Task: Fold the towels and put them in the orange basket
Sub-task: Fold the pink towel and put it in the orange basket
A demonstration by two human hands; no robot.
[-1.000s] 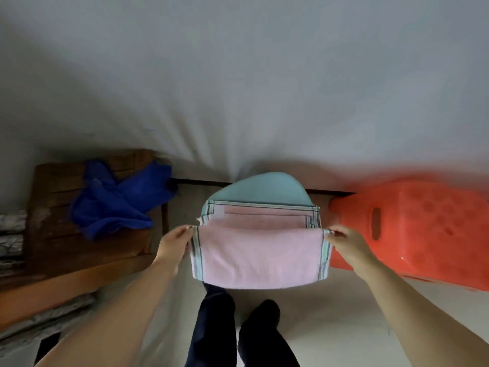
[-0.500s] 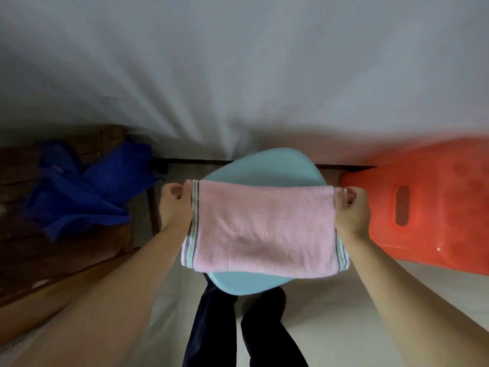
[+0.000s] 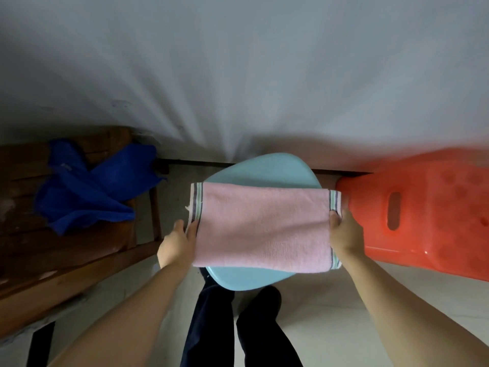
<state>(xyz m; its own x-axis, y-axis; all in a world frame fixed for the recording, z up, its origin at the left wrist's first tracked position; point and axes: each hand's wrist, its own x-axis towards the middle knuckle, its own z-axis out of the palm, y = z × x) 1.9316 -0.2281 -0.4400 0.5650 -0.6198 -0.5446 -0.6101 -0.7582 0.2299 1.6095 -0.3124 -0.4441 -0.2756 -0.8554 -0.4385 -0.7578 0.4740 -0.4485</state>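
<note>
We hold the pink towel (image 3: 264,229), long axis spanning the stool (image 3: 262,172), left hand (image 3: 178,241) and right hand (image 3: 345,234) each pinching an end, the orange basket (image 3: 423,207) just beside the right grip.

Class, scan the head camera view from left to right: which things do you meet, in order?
Blue towel on the wooden bench → left hand → pink towel on the light blue stool → right hand → orange basket.

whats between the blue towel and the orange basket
In the head view, the light blue stool stands between the blue towel and the orange basket, with the pink towel lying on it.
</note>
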